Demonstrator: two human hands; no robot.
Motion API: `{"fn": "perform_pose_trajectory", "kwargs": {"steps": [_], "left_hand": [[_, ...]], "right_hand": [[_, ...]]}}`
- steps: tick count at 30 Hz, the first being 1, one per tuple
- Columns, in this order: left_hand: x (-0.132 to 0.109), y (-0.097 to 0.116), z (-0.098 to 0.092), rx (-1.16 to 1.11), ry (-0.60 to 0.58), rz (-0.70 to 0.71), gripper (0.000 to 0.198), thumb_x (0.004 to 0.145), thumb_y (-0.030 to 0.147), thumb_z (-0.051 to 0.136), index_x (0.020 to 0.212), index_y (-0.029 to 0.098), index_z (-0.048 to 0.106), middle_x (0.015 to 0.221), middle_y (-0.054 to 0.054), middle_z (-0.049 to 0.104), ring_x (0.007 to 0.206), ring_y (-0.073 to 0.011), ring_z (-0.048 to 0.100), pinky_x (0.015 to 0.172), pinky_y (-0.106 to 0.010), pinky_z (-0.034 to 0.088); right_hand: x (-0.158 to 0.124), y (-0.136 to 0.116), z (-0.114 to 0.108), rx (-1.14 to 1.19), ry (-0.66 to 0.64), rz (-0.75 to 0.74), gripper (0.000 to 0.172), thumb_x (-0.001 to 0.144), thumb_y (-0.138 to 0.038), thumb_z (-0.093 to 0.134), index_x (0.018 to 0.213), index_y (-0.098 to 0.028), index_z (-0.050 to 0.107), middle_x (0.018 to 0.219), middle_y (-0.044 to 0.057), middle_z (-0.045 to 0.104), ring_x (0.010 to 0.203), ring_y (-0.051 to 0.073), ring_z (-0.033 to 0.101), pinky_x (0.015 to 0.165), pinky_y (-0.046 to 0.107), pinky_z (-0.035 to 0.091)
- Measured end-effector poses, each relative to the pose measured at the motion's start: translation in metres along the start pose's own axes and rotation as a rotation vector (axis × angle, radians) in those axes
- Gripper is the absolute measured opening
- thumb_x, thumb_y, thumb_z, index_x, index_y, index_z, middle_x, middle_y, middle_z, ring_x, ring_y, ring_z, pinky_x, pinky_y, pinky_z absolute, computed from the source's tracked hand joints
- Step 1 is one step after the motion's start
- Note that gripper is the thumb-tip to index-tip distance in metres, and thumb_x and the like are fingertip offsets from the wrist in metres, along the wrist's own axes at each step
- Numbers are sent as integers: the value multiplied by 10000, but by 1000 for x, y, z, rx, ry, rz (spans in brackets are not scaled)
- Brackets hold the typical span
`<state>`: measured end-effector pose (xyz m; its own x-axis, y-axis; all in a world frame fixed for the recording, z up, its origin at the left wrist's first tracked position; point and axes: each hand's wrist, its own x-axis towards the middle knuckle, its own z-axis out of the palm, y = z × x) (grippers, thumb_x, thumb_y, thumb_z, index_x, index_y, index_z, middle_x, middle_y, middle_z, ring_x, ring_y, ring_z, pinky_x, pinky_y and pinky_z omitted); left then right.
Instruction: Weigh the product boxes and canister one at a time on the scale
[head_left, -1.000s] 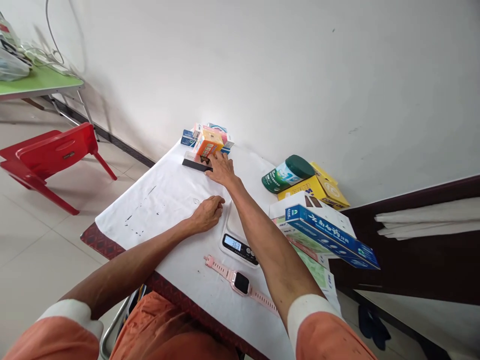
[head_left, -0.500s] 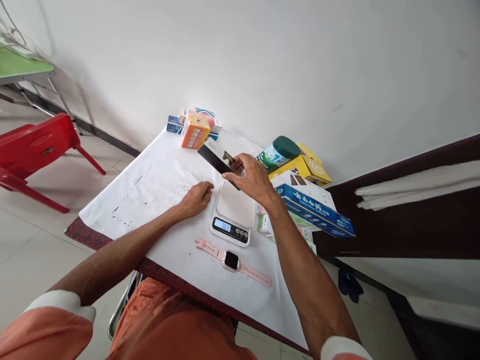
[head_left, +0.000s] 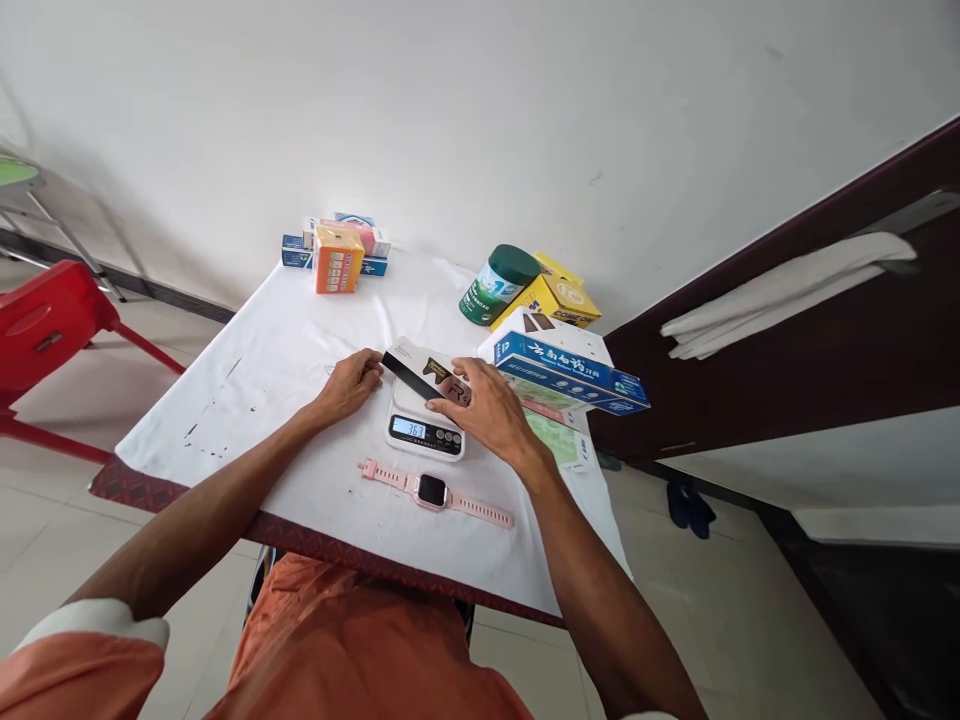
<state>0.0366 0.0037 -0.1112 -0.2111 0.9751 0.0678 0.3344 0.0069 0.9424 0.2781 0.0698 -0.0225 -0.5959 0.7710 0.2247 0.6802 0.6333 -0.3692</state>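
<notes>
My right hand grips a long, slim black-and-white box by its right end, thumb on the near side and fingers over the top. The box lies over the plate of a white kitchen scale, whose lit display seems to read 363. Whether the box rests on the plate I cannot tell. My left hand is on the cloth left of the scale, fingers curled with nothing visible in them, close to the box's left end. Below the scale a pink-strapped smartwatch lies flat, its screen dark.
An orange box stands before several small boxes at the back left. At the right are a green canister, a yellow box and a blue-and-white toothpaste carton. A red chair stands left of the cloth-covered table.
My right hand has lowered the box from above the scale's far edge to over its plate. My left hand stays beside the scale. The camera view has shifted.
</notes>
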Motion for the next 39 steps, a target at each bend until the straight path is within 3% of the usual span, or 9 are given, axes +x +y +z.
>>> {"fn": "perform_pose_trajectory", "kwargs": {"steps": [2,6,9,15,22,24,27,33,39], "left_hand": [[0,2,-1,-11,3,-19,277,878,198,497,1108,199,652,1004,-51,744,820,-199,749,834,-369,617],[-1,6,-2,-28,-3,-47,289,878,190,503,1126,187,652,1046,-63,747,833,-194,743,839,-365,614],[-1,9,-3,-16,-14,-53,297,881,174,498,1132,183,655,1049,-61,747,834,-186,736,851,-355,610],[-1,9,-3,-26,-5,-50,280,859,169,508,1100,196,648,1048,-57,757,834,-188,735,845,-359,620],[0,6,-4,-4,5,-24,279,838,243,525,1094,209,631,1053,-61,768,831,-199,745,852,-378,624],[0,6,-5,-1,6,-20,262,843,276,530,1077,212,630,1063,-69,770,838,-206,751,852,-382,626],[1,7,-5,-12,4,-34,262,850,322,543,1074,216,629,1074,-78,773,843,-213,756,840,-379,631],[2,12,-8,-2,-17,-42,346,860,426,578,1117,205,648,1070,-82,772,878,-220,750,858,-385,639],[1,17,-8,17,-12,-41,469,848,496,601,1187,175,646,1100,-109,764,891,-226,754,885,-424,646]], "right_hand": [[1,2,-20,38,121,-52,475,835,-444,875,1202,-226,669,1263,160,764,1185,361,713,1003,552,598],[0,2,-69,55,364,-102,281,973,-459,728,1144,-237,705,1136,99,783,1036,286,747,894,491,641],[-4,-2,-86,47,473,-86,203,991,-446,698,1090,-269,705,1058,62,781,980,258,745,803,430,641],[-8,-5,-70,91,478,-85,219,1003,-459,691,1067,-249,704,1039,88,781,942,250,731,733,396,620],[-2,-4,-14,-11,106,-23,427,874,-423,849,1220,-231,688,1263,152,739,1258,374,658,1014,551,560],[0,-7,0,-58,-5,16,395,863,-394,861,1184,-238,692,1228,143,742,1249,384,650,1002,555,547],[2,-12,10,-77,-62,38,254,904,-322,812,1115,-247,693,1168,122,742,1188,356,662,990,526,536],[-10,-23,-4,-65,-9,45,295,931,-264,789,1201,-220,680,1235,144,735,1196,341,672,1019,501,546],[-48,0,-54,-129,307,-64,374,940,-233,785,1300,-214,683,1259,147,759,1188,350,704,1027,542,592]]}}
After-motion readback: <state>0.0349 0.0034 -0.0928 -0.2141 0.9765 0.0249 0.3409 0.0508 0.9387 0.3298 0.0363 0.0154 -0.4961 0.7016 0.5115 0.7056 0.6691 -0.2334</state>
